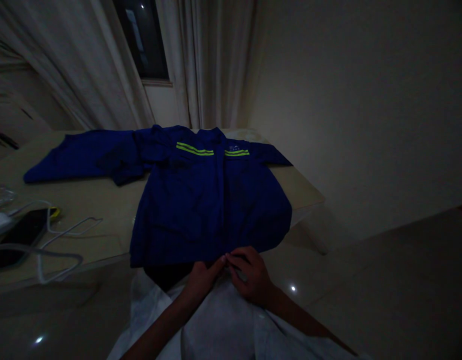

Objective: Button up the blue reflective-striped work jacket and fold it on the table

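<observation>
Both left hand (203, 279) and right hand (254, 277) meet at the fingertips beside the blue jacket (212, 205); whether gripping, I cannot tell.

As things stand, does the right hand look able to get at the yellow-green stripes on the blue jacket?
Probably yes: the right hand is by the lower edge of the blue jacket, and nothing lies on its front below the yellow-green stripes.

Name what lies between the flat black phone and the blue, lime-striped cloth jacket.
In the head view, a looped white cable, then pale tabletop up to the jacket.
</observation>
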Demonstrator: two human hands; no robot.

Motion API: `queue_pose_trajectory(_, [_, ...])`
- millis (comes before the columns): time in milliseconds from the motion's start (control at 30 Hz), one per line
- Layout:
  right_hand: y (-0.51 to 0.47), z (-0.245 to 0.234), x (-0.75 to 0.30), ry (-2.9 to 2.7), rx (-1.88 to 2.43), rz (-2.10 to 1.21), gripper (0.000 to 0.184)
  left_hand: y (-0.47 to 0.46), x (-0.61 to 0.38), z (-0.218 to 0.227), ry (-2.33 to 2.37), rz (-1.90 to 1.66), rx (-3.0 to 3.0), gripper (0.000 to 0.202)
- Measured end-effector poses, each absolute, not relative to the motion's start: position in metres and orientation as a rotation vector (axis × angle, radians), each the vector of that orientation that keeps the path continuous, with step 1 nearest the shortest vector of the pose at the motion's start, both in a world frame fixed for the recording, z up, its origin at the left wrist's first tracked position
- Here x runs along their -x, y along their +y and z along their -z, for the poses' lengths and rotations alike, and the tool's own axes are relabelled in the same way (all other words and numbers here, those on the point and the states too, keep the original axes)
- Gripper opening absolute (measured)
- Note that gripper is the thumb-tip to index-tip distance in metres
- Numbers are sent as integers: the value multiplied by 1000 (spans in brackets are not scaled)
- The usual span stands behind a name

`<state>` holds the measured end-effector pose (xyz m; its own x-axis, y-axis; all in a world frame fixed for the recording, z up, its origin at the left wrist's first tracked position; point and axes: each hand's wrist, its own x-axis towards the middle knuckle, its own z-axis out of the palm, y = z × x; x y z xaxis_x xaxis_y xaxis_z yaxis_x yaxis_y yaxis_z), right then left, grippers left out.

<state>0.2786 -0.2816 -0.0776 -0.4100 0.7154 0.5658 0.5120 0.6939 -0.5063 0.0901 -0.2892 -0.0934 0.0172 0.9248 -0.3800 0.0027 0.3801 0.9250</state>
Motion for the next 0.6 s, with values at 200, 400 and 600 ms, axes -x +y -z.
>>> queue_pose_trajectory(200, [-282,83,-277,-2087,935,-309,38,-290,-92,95,1328,-952,-953,60])
queue_pose_trajectory(400, [-282,86,-277,-2091,928,-329,35,-291,-95,99,1283,-992,-921,61])
queue_pose_trajectory(600, [-281,89,-276,-2070,906,-336,33,-289,-97,98,1275,-1046,-886,52])
